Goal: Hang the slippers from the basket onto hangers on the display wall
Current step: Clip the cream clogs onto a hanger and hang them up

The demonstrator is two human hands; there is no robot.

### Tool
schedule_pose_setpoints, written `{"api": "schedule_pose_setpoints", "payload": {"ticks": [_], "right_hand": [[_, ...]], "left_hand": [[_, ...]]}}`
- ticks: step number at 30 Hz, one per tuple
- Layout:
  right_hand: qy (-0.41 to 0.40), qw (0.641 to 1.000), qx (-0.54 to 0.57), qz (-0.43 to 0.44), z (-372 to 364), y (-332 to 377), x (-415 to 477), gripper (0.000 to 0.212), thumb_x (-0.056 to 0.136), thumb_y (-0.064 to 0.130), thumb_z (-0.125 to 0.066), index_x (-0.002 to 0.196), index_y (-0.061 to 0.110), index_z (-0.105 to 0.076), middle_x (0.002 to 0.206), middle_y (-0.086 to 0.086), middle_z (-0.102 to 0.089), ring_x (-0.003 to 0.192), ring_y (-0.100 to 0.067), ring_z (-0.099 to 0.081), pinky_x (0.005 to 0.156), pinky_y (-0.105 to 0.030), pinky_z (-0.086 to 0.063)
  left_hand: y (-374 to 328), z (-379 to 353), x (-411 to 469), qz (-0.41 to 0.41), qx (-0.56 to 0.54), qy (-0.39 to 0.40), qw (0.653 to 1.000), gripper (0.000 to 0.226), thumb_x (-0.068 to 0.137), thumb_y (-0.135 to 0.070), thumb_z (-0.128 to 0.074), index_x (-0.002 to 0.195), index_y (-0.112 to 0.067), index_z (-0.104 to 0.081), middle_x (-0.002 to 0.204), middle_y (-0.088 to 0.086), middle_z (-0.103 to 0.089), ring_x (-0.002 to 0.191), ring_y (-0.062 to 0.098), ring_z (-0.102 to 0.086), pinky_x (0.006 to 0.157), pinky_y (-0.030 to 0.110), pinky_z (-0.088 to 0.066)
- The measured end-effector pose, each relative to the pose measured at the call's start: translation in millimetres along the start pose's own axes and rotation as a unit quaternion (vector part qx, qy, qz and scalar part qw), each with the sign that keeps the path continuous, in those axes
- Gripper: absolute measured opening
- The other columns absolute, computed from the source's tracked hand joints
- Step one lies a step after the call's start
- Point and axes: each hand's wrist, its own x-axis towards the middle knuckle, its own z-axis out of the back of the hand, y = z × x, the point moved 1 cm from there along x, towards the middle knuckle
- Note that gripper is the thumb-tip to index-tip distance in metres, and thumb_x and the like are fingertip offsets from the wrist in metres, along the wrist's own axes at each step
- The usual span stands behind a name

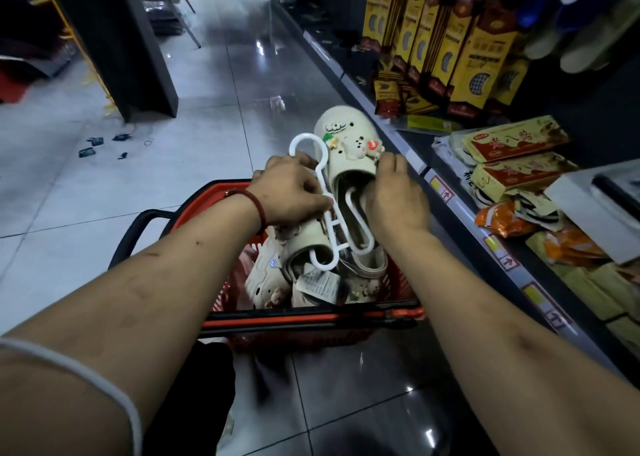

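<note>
Above the red basket (311,320), my left hand (291,192) grips the stem of a white plastic hanger (320,175), hook pointing away from me. My right hand (394,196) holds a cream slipper (346,144) with small charms on its toe, and one hanger loop sits inside the slipper's opening. A second cream slipper (304,244) lies under my left hand at the hanger's lower loop. Several more cream slippers (266,282) and a paper tag lie in the basket.
A dark display shelf (450,192) runs along the right, stacked with yellow and red insole packs (512,140). Blue and cream slippers (568,9) hang at the top right. A dark pillar (117,40) stands at the left on the shiny tiled floor (173,165).
</note>
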Motion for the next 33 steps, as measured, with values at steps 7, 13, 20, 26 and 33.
{"api": "schedule_pose_setpoints", "payload": {"ticks": [7,13,20,26,33], "right_hand": [[0.033,0.996,-0.050,0.064,-7,-2,-15,0.036,0.096,0.005,-0.047,0.131,0.005,-0.041,0.128,-0.016,-0.043,0.104,-0.035,-0.056,0.069,-0.037,-0.038],[0.082,0.994,-0.030,0.070,-11,1,-30,0.043,0.094,0.003,-0.046,0.137,0.008,-0.044,0.127,-0.013,-0.046,0.103,-0.035,-0.055,0.071,-0.042,-0.046],[0.229,0.971,0.057,0.049,-8,-3,-33,0.049,0.089,0.020,-0.058,0.137,0.014,-0.047,0.125,-0.006,-0.040,0.114,-0.031,-0.048,0.090,-0.043,-0.050],[0.000,0.992,0.122,-0.041,28,9,-35,0.017,0.086,0.008,-0.052,0.101,0.009,-0.059,0.113,-0.007,-0.051,0.100,-0.029,-0.052,0.079,-0.036,-0.044],[0.081,0.970,0.221,0.064,62,21,-28,0.022,0.089,0.028,-0.057,0.103,0.024,-0.073,0.092,0.000,-0.073,0.087,-0.022,-0.065,0.074,-0.035,-0.055]], "left_hand": [[13,5,3,0.067,0.062,-0.091,0.992,0.024,0.078,-0.049,-0.064,0.065,-0.030,-0.069,0.139,-0.010,-0.049,0.132,0.022,-0.038,0.100,0.043,-0.034],[22,15,2,0.105,0.039,-0.152,0.982,0.025,0.084,-0.046,-0.062,0.078,-0.027,-0.075,0.133,-0.019,-0.048,0.128,0.018,-0.036,0.104,0.042,-0.028],[32,13,-1,0.073,0.031,-0.120,0.990,0.021,0.084,-0.052,-0.065,0.071,-0.036,-0.069,0.127,-0.020,-0.053,0.132,0.014,-0.034,0.111,0.052,-0.026],[22,11,-5,0.041,0.000,-0.134,0.990,0.020,0.084,-0.053,-0.067,0.083,-0.035,-0.076,0.122,-0.021,-0.053,0.131,0.014,-0.035,0.098,0.040,-0.028],[-11,1,-11,-0.067,0.031,-0.181,0.981,0.017,0.086,-0.048,-0.068,0.084,-0.033,-0.077,0.121,-0.023,-0.057,0.135,0.014,-0.031,0.105,0.036,-0.020]]}}
